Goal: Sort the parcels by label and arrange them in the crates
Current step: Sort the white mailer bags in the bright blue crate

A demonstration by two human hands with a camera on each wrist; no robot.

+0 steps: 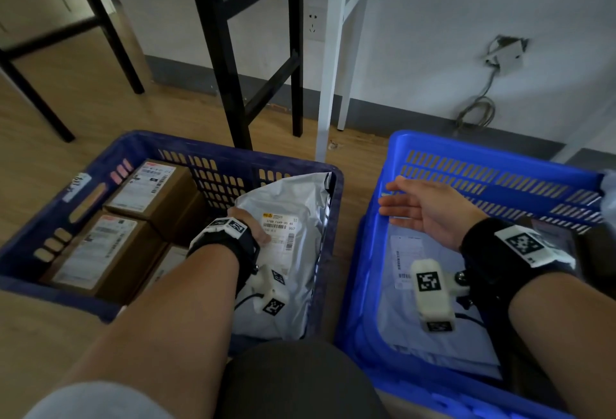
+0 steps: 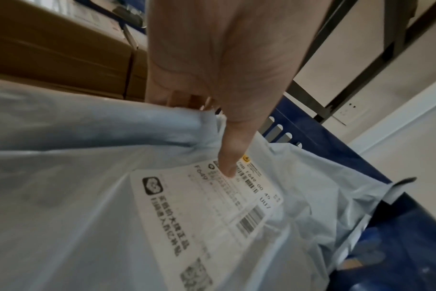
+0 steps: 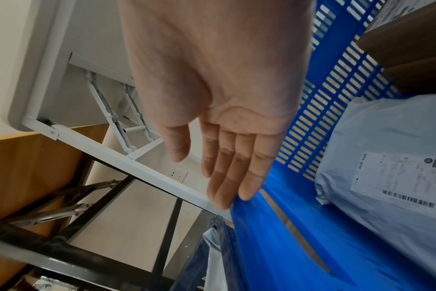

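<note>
Left hand (image 1: 248,226) grips grey mailer (image 1: 293,251), thumb on its label, fingers curled behind bag's upper edge; mailer stands tilted at right end of dark blue crate (image 1: 140,145), lower left of frame. Cardboard boxes (image 1: 146,191) fill crate's left part. Right hand (image 1: 430,208) flat, fingers straight, holding nothing, tips at, perhaps touching, near-left rim of bright blue crate (image 1: 493,148), lower right. Another grey parcel (image 1: 413,328) lies flat inside.

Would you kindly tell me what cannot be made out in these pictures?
- Left hand fingers: behind the grey mailer, head and left wrist views.
- Flat mailer label: blurred, partly behind the wrist camera, head view.
- Third box: under the left forearm.
</note>
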